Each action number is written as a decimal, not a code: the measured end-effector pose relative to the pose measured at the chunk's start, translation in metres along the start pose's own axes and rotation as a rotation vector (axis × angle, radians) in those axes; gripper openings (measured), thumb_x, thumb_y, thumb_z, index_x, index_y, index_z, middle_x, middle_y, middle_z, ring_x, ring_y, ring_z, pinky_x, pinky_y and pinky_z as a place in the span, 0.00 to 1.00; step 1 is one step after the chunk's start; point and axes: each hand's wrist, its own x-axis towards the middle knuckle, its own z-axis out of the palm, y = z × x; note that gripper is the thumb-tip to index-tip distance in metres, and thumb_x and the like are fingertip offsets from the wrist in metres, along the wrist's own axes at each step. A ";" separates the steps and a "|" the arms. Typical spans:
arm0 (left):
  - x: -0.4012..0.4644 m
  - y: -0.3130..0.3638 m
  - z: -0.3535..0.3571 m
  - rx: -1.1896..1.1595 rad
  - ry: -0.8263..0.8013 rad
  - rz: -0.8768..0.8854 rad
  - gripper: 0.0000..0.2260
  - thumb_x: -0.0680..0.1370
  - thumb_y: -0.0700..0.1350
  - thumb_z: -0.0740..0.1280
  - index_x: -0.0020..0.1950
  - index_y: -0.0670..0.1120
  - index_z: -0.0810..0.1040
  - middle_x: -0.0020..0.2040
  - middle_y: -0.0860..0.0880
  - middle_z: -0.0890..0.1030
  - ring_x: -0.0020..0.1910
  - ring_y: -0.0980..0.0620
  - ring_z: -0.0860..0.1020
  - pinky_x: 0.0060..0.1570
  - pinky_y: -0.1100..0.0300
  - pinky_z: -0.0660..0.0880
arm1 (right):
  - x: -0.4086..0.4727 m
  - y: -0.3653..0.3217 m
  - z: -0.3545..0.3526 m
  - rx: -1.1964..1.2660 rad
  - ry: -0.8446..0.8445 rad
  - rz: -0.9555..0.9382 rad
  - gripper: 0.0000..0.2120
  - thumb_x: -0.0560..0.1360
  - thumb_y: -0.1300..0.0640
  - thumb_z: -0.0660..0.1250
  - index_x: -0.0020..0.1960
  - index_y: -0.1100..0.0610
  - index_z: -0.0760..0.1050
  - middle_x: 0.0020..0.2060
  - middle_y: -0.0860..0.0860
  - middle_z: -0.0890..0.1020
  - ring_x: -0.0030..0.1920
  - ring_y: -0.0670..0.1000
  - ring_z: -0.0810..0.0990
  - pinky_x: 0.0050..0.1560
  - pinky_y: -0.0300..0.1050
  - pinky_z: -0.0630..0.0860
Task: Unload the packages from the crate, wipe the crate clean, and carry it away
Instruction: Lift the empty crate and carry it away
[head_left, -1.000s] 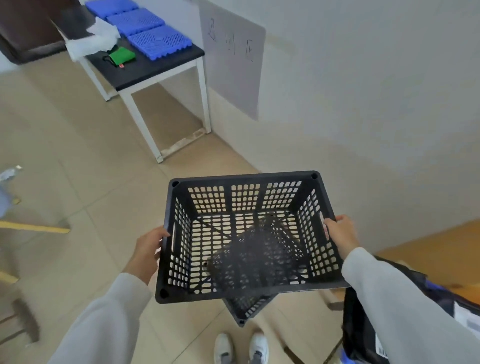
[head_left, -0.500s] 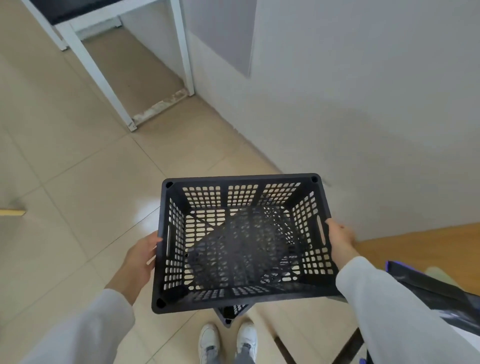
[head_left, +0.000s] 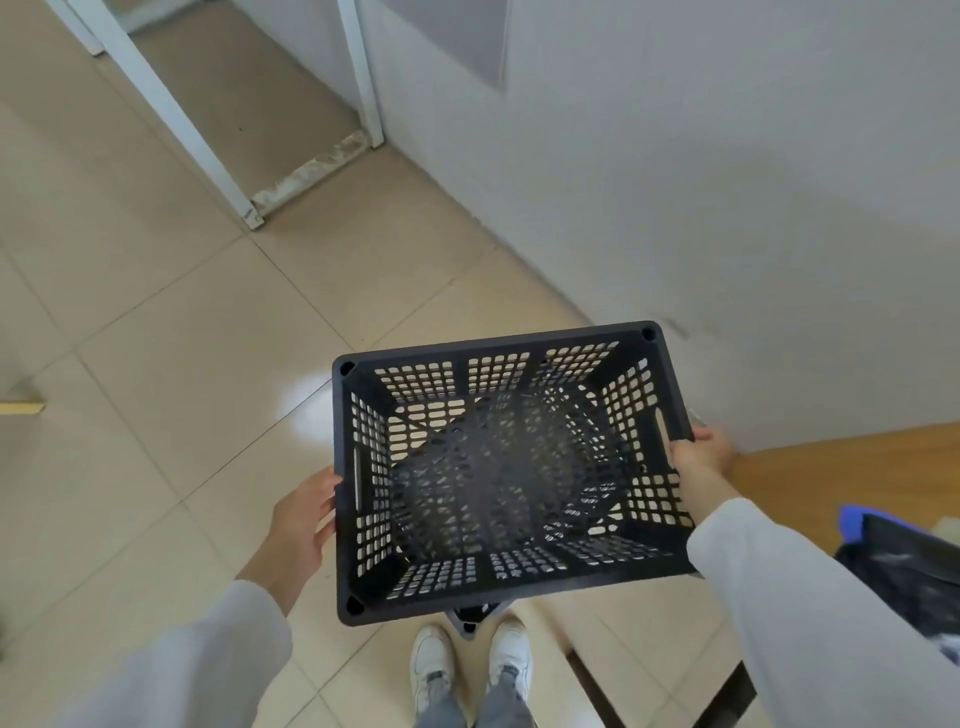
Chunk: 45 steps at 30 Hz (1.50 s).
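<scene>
Head view: your left hand has loosened, fingers spread beside the black crate; right hand still curls round its rim. You're lowering it.

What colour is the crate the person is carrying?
Black, with perforated grid walls; the crate shows in the head view.

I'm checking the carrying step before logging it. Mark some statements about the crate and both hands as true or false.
1. The crate holds packages. False: nothing lies in it.
2. The right hand grips the crate's right rim. True.
3. The left hand grips a cloth. False: its fingers lie straight against the crate's left wall.
4. The crate rests on the table. False: it is held up over the tiled floor.
5. White shoes show below the crate. True.
</scene>
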 end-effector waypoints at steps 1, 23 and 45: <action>0.002 0.001 0.000 0.022 0.006 0.008 0.06 0.81 0.40 0.66 0.57 0.46 0.80 0.57 0.47 0.82 0.60 0.46 0.77 0.60 0.50 0.73 | 0.000 0.001 0.000 -0.002 0.001 -0.001 0.10 0.79 0.65 0.66 0.60 0.58 0.75 0.52 0.56 0.80 0.51 0.57 0.80 0.52 0.54 0.81; 0.040 0.102 0.039 0.806 -0.119 0.481 0.34 0.76 0.25 0.61 0.72 0.58 0.69 0.60 0.41 0.77 0.54 0.35 0.79 0.40 0.36 0.83 | -0.096 0.075 -0.006 0.306 0.192 0.345 0.34 0.76 0.72 0.65 0.74 0.47 0.60 0.68 0.60 0.74 0.64 0.65 0.77 0.59 0.61 0.80; -0.011 -0.031 -0.016 0.426 0.098 0.293 0.29 0.75 0.26 0.69 0.68 0.54 0.70 0.49 0.46 0.76 0.53 0.37 0.80 0.45 0.38 0.84 | -0.047 0.002 -0.017 0.225 0.120 0.108 0.31 0.78 0.72 0.64 0.76 0.51 0.63 0.71 0.57 0.72 0.69 0.60 0.73 0.57 0.45 0.72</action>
